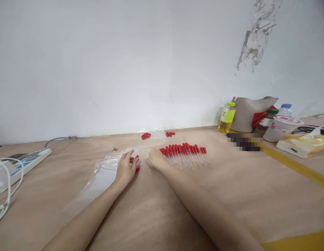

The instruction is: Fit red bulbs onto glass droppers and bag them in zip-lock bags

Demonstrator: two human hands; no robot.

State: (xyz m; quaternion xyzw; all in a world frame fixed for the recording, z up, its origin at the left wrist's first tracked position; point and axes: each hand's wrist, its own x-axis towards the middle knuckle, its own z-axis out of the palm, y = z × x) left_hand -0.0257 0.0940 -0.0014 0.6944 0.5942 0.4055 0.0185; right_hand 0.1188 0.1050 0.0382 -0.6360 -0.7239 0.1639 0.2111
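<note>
Red-topped droppers [184,152] on brown tabletop [230,195]

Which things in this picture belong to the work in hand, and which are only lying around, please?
Likely in the work:
red-topped droppers
clear zip bags
loose red pieces by the wall

Apparently just lying around:
power strip
yellow-green-capped bottle
lidded cup
blue-capped bottle

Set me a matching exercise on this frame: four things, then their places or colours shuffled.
1. Red-topped droppers
2. Power strip
3. Bottle of yellow liquid
4. Clear plastic bags

A. Yellow-green cap
B. Flat, next to the left hand
C. At the far left edge
D. In a row, right of the right hand

Pairs: 1-D, 2-C, 3-A, 4-B
</note>
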